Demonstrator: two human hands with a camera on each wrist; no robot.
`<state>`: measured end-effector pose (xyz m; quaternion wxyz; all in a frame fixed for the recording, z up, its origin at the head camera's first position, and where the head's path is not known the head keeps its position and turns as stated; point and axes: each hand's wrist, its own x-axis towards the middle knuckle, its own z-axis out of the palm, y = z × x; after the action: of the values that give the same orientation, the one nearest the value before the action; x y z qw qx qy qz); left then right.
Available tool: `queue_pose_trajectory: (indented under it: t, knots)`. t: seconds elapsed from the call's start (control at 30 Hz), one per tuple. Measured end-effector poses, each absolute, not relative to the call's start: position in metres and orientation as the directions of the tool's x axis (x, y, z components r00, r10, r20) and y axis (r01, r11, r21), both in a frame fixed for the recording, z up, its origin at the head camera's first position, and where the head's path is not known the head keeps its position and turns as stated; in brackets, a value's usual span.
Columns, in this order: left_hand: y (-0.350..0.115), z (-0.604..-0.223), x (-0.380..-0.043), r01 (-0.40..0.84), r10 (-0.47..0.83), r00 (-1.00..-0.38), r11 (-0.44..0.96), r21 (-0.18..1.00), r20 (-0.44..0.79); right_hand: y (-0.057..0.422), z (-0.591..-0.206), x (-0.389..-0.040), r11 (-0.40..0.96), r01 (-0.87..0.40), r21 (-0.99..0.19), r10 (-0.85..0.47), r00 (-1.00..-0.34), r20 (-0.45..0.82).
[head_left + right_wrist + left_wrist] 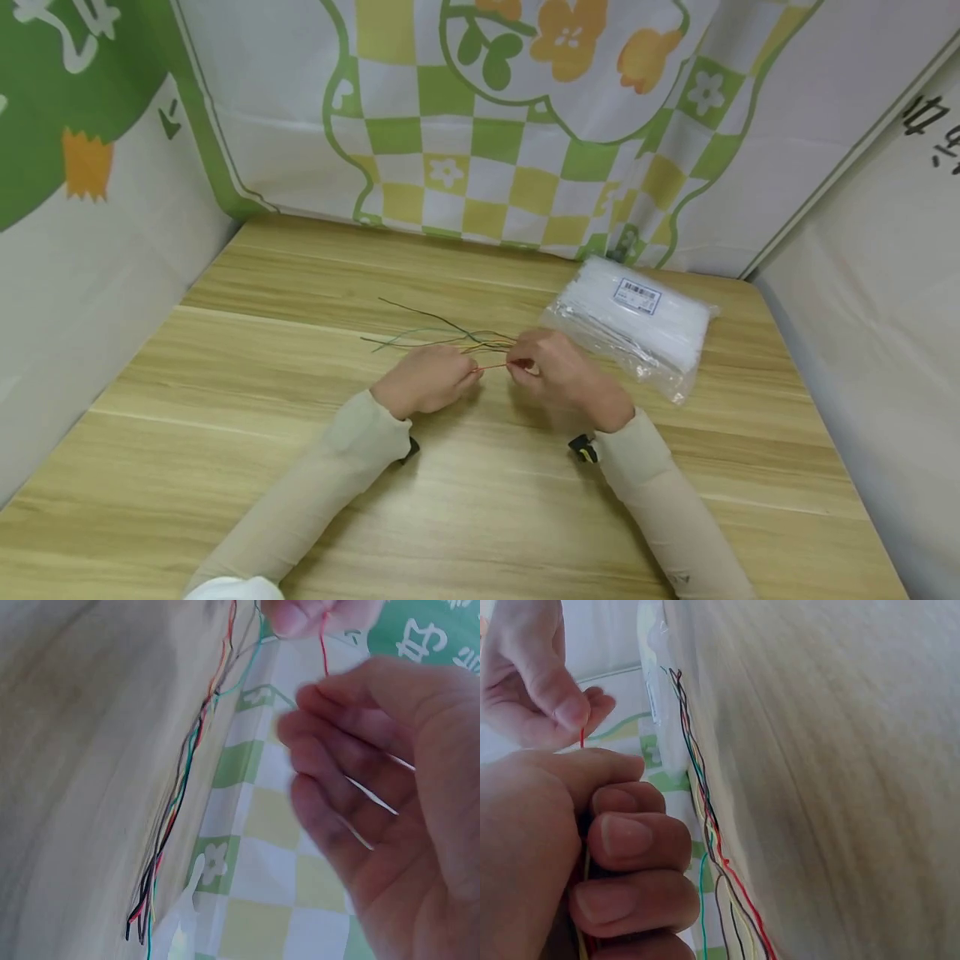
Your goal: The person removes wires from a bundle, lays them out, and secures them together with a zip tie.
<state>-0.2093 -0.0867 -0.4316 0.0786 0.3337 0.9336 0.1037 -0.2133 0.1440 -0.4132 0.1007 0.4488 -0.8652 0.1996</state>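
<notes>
A taut red wire (492, 367) spans the short gap between the two hands. My left hand (427, 379) holds one side of it with curled fingers; in the left wrist view other thin strands show under those fingers. Thumb and index finger of my right hand (562, 375) pinch the other side, while its remaining fingers are loosely bent in the right wrist view. Just beyond the hands, a loose bundle of thin wires (184, 769) in black, green, red, yellow and brown lies along the table. Its strands fan out to the left in the head view (420, 337).
A clear plastic bag (633, 312) of white strips like cable ties, with a barcode label, lies on the wooden table (225, 467) behind the right hand. A patterned cloth (525, 158) hangs along the table's back edge, with pale cloth walls on both sides.
</notes>
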Motion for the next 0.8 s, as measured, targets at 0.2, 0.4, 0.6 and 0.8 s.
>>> queue_pose_trajectory:
  t: [0.2, 0.4, 0.6, 0.8]
  knots:
    - [-0.086, -0.432, -0.209, 0.616, 0.651, -0.752, 0.748, 0.248, -0.098, 0.145, -0.416, -0.216, 0.54, -0.795, -0.277, -0.746, -0.604, 0.28]
    - [-0.086, -0.43, -0.208, 0.628, 0.665, -0.744, 0.728, 0.276, -0.061, 0.137, -0.419, -0.215, 0.465, -0.844, -0.268, -0.777, -0.534, 0.333]
    - [-0.093, -0.43, -0.214, 0.61, 0.676, -0.729, 0.713, 0.347, -0.108, 0.143, -0.417, -0.219, 0.43, -0.876, -0.218, -0.776, -0.482, 0.407]
    - [-0.109, -0.421, -0.22, 0.558, 0.648, -0.748, 0.732, 0.391, -0.144, 0.171, -0.412, -0.233, 0.544, -0.81, -0.218, -0.69, -0.58, 0.433]
